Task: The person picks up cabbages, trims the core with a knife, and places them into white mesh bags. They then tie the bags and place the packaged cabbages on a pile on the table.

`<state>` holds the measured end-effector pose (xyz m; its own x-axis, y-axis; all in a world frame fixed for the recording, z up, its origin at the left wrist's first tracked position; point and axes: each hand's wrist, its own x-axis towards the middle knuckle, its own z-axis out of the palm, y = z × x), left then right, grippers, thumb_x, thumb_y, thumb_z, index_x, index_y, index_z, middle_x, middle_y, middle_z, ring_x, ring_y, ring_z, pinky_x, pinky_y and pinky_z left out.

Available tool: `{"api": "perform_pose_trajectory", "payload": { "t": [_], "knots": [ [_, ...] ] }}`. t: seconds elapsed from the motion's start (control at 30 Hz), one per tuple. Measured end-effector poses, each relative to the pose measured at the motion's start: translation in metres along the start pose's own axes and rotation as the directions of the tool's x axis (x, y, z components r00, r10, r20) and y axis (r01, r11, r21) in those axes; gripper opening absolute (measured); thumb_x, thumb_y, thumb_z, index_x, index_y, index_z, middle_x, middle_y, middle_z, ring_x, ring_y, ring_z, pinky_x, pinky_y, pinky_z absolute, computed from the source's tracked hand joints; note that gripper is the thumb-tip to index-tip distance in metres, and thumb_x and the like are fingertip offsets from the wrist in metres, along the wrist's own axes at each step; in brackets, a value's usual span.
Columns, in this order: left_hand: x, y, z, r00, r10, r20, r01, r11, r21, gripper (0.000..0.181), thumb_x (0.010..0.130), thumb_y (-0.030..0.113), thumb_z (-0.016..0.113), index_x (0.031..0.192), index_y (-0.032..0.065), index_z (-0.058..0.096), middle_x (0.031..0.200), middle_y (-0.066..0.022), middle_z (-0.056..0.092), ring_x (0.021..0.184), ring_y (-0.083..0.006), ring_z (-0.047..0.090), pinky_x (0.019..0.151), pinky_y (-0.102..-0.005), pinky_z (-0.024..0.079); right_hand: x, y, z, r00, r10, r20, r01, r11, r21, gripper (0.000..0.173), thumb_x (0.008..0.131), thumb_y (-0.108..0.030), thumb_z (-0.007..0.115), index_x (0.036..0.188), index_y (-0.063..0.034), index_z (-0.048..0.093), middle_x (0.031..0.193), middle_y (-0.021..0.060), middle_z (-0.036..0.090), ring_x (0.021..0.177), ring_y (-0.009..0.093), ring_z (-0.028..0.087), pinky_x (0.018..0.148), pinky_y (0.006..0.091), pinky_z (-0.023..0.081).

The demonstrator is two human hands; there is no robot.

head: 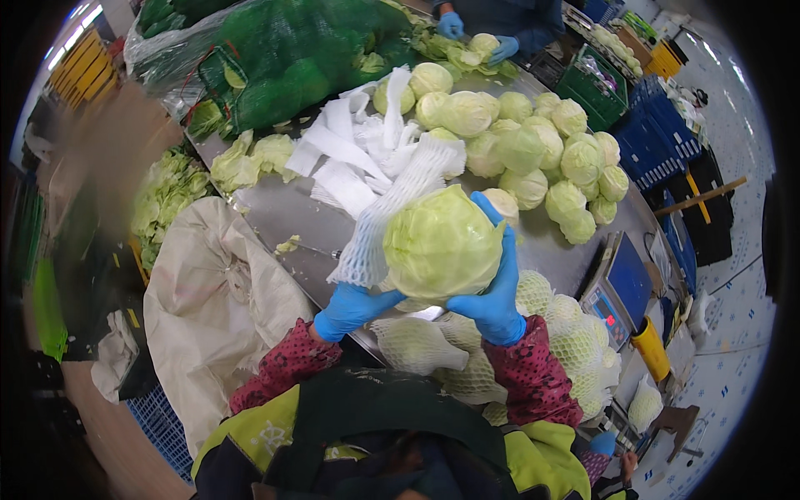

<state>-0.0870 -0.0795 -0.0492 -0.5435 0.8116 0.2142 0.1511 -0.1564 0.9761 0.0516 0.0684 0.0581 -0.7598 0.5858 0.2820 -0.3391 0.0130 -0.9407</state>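
Note:
My right hand (pixel 494 281), in a blue glove, grips a trimmed green cabbage (pixel 442 242) from its right side and underneath. Below the cabbage's left side is my gloved left hand (pixel 359 306), its thumb pointing towards the cabbage and its fingers at the lower end of a white foam mesh sleeve (pixel 369 244); how far they hold it is partly hidden. More flat foam sleeves (pixel 350 150) lie heaped beyond. Bare cabbages (pixel 525 147) are piled at the right, while net-wrapped cabbages (pixel 575 350) lie close by my right forearm.
A knife (pixel 319 250) lies on the metal table (pixel 281 212). Green mesh sacks (pixel 300 69) stand at the far left, a cream woven sack (pixel 212 294) nearer. A digital scale (pixel 615 290) is at the right. Across the table, a co-worker's gloved hands (pixel 478 37) handle another cabbage.

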Motion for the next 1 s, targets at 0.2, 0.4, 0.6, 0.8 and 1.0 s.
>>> {"api": "perform_pose_trajectory", "payload": {
  "t": [0.2,0.4,0.6,0.8,1.0],
  "knots": [
    [-0.013,0.009,-0.016,0.99,-0.118,0.076,0.122,0.991,-0.048,0.091,0.067,0.023,0.087,0.14,0.0031,0.038,0.14,-0.0133,0.046,0.128,-0.0224,0.045,0.108,-0.0367,0.036,-0.019,0.027,0.026,0.909,0.397,0.125,-0.397,0.738,0.546,0.092,0.079,-0.054,0.064,0.148,-0.0065,0.027,0.148,0.0151,0.037,0.134,0.03,0.039,0.111,0.0452,0.034],
    [-0.011,0.034,-0.035,0.999,-0.04,0.035,0.041,0.998,-0.038,0.091,0.064,0.025,0.089,0.139,0.0046,0.041,0.138,-0.0114,0.049,0.126,-0.0224,0.049,0.107,-0.0366,0.039,-0.011,0.046,0.051,0.815,0.558,0.156,-0.536,0.623,0.57,0.079,0.093,-0.065,0.039,0.148,-0.0101,0.029,0.15,0.0122,0.036,0.135,0.029,0.038,0.112,0.0448,0.032],
    [-0.011,0.042,-0.055,0.997,-0.066,-0.029,0.059,0.981,-0.182,0.092,0.061,0.018,0.091,0.138,0.0032,0.043,0.137,-0.0112,0.05,0.124,-0.0214,0.051,0.105,-0.0367,0.042,0.009,0.063,0.064,0.755,0.643,0.125,-0.609,0.619,0.496,0.069,0.096,-0.06,0.036,0.144,-0.0096,0.037,0.145,0.0093,0.043,0.13,0.024,0.045,0.109,0.0399,0.036],
    [-0.014,0.017,-0.077,0.989,-0.063,-0.133,0.048,0.993,-0.108,0.097,0.058,0.017,0.092,0.139,0.0018,0.04,0.134,-0.0117,0.051,0.122,-0.0217,0.051,0.105,-0.0369,0.042,0.017,0.088,0.081,0.763,0.639,0.095,-0.595,0.638,0.489,0.06,0.101,-0.051,0.031,0.139,-0.006,0.044,0.139,0.0098,0.049,0.127,0.023,0.047,0.108,0.039,0.038],
    [-0.014,-0.007,-0.12,0.903,-0.35,-0.248,0.057,0.672,-0.739,0.091,0.071,0.041,0.082,0.142,0.0056,0.036,0.142,-0.0127,0.043,0.129,-0.0261,0.045,0.108,-0.0434,0.039,0.032,0.115,0.095,0.847,0.51,0.15,-0.532,0.812,0.24,0.047,0.101,-0.038,0.043,0.13,-0.0019,0.053,0.121,0.0093,0.061,0.107,0.018,0.057,0.093,0.0324,0.044]
  ]
}}
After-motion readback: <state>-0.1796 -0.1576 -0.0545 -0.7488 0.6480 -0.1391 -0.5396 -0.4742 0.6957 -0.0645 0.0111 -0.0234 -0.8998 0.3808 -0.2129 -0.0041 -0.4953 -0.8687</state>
